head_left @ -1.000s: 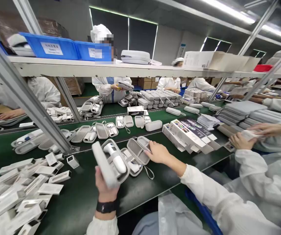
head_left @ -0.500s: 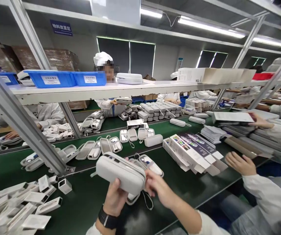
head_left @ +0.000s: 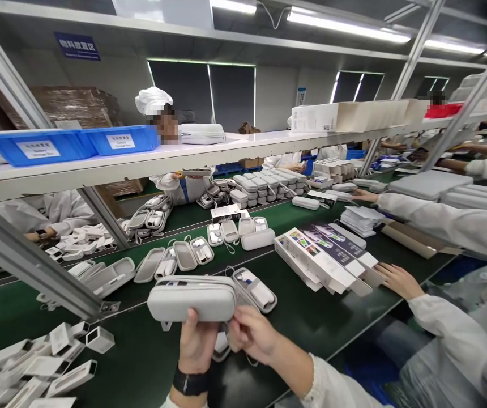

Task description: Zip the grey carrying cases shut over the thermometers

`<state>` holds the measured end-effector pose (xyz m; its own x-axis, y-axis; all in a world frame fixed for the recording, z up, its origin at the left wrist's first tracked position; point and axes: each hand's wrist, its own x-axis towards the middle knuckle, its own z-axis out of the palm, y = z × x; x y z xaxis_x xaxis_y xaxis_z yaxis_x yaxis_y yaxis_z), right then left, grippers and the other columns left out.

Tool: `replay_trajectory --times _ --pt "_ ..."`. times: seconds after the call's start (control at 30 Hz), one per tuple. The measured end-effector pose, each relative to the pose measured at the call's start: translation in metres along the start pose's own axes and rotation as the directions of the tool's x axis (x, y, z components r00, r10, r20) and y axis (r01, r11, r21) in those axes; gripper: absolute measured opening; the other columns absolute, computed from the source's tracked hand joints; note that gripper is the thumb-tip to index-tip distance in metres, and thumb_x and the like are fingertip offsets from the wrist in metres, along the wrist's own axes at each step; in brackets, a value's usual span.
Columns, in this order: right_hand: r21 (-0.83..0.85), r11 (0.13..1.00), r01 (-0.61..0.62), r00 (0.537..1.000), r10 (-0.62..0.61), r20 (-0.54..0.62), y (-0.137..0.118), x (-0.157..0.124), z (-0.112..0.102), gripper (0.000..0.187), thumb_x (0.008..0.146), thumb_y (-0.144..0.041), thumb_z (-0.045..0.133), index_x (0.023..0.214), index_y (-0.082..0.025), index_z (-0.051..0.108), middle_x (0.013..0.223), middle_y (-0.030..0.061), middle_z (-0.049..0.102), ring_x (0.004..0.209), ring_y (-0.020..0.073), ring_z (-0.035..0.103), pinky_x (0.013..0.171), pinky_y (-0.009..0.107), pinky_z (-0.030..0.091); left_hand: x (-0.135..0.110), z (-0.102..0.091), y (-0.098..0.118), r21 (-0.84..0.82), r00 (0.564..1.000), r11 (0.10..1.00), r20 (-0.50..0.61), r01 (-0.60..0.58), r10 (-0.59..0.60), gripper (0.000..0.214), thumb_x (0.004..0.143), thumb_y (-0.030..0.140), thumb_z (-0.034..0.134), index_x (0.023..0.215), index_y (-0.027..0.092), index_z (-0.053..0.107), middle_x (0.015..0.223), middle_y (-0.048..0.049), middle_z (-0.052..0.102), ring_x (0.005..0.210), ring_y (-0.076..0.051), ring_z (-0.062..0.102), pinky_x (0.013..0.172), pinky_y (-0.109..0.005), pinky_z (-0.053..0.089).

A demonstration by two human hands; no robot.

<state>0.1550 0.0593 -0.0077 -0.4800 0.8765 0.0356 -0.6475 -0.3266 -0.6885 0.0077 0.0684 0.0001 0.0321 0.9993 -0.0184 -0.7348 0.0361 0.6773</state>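
Note:
A light grey zippered case [head_left: 191, 301] rests in my left hand [head_left: 199, 343], thumb on its front and fingers underneath. Along its top edge the case gapes a little, with dark and white contents peeking out. My right hand [head_left: 254, 334] is closed in a pinch at the case's right end, where the zipper runs; the pull itself is hidden by the fingers. Just behind lies an open case [head_left: 255, 288] with a white device and a blue-tipped part inside. Below my hands, another case [head_left: 221, 344] is mostly covered.
Small white boxes [head_left: 35, 368] are heaped at the left. Several open cases [head_left: 186, 255] line the divider, beside printed cartons [head_left: 317, 258]. A co-worker's hand [head_left: 398, 279] touches the cartons. A shelf [head_left: 226, 150] with blue bins [head_left: 39, 148] crosses above; a metal post [head_left: 67, 272] stands left.
The case in my left hand has turned from slanted to nearly level, and my right hand has followed its end. The view has shifted. At right, the co-worker's hand has reached the cartons.

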Motion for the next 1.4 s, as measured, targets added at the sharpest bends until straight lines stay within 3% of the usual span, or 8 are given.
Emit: replay_trajectory --times 0.13,0.33,0.73,0.87,1.07,1.27,1.33,1.4 --pt "-0.044 0.991 -0.126 0.99 0.128 0.06 -0.048 0.0 -0.003 0.039 0.085 -0.039 0.069 0.06 -0.019 0.047 0.04 -0.0128 0.024 0.036 0.0045 0.015 0.041 0.021 0.019 0.0 -0.017 0.007 0.236 0.953 0.956 -0.2 -0.177 0.226 0.071 0.059 0.052 0.09 0.124 0.033 0.066 0.104 -0.0036 0.078 0.103 -0.028 0.07 0.088 -0.041 0.059" --pt "-0.36 0.851 -0.382 0.916 0.401 -0.023 -0.093 0.012 -0.001 0.028 0.079 -0.023 0.057 0.056 -0.02 0.044 0.039 -0.0124 0.025 0.034 0.0038 0.013 0.038 0.02 0.014 -0.014 -0.047 0.012 0.659 0.972 0.745 -0.094 -0.101 0.215 0.057 0.056 0.046 0.092 0.102 0.017 0.074 0.094 -0.009 0.079 0.095 -0.032 0.072 0.092 -0.049 0.059" --pt "-0.618 0.712 -0.333 0.936 0.329 -0.126 -0.138 0.017 0.041 0.021 0.075 -0.019 0.052 0.055 -0.017 0.048 0.042 -0.0099 0.031 0.036 0.0035 0.017 0.036 0.017 0.012 -0.021 0.02 0.038 0.914 0.937 0.243 0.346 -0.327 -0.042 0.068 0.067 0.041 0.086 0.126 0.018 0.062 0.122 -0.0136 0.069 0.117 -0.036 0.063 0.106 -0.055 0.047" --pt "-0.522 0.805 -0.282 0.945 0.327 -0.007 -0.143 0.012 0.048 0.024 0.076 -0.021 0.053 0.053 -0.019 0.046 0.042 -0.0112 0.026 0.036 0.0032 0.017 0.038 0.018 0.014 -0.013 0.013 0.045 0.865 0.924 0.415 0.361 -0.283 -0.123 0.058 0.064 0.037 0.088 0.116 0.02 0.068 0.103 -0.0102 0.074 0.103 -0.035 0.068 0.098 -0.052 0.052" --pt "-0.42 0.877 -0.233 0.972 0.222 -0.075 -0.095 -0.008 0.041 0.025 0.074 -0.023 0.056 0.052 -0.02 0.045 0.038 -0.0114 0.028 0.033 0.0037 0.018 0.038 0.02 0.014 -0.009 -0.005 0.018 0.579 0.97 0.788 0.225 -0.21 0.093 0.056 0.074 0.048 0.079 0.118 0.016 0.066 0.111 -0.0145 0.073 0.107 -0.036 0.067 0.097 -0.052 0.052" --pt "-0.445 0.878 -0.177 0.981 0.12 -0.153 -0.109 -0.008 0.027 0.027 0.078 -0.026 0.054 0.055 -0.021 0.04 0.043 -0.0115 0.026 0.038 0.0045 0.015 0.042 0.023 0.012 -0.012 0.007 0.028 0.846 0.914 0.374 0.406 -0.38 0.01 0.061 0.068 0.037 0.085 0.122 0.019 0.063 0.124 -0.0138 0.066 0.118 -0.036 0.06 0.104 -0.049 0.045" --pt "-0.637 0.75 -0.177 0.984 0.127 -0.124 -0.123 -0.002 0.034 0.026 0.078 -0.022 0.05 0.054 -0.021 0.04 0.045 -0.0097 0.028 0.039 0.0056 0.018 0.043 0.024 0.013 -0.014 0.012 0.033 0.891 0.915 0.253 0.401 -0.378 -0.048 0.055 0.072 0.041 0.081 0.12 0.019 0.063 0.124 -0.014 0.066 0.111 -0.035 0.063 0.095 -0.046 0.049" --pt "-0.874 0.473 -0.109 0.989 0.144 -0.046 -0.129 0.003 0.043 0.027 0.078 -0.019 0.049 0.053 -0.02 0.04 0.047 -0.0073 0.031 0.043 0.007 0.024 0.045 0.025 0.016 -0.016 0.016 0.036 0.931 0.917 0.101 0.363 -0.35 -0.164 0.053 0.074 0.042 0.078 0.119 0.019 0.063 0.121 -0.0144 0.068 0.105 -0.036 0.065 0.086 -0.044 0.05"
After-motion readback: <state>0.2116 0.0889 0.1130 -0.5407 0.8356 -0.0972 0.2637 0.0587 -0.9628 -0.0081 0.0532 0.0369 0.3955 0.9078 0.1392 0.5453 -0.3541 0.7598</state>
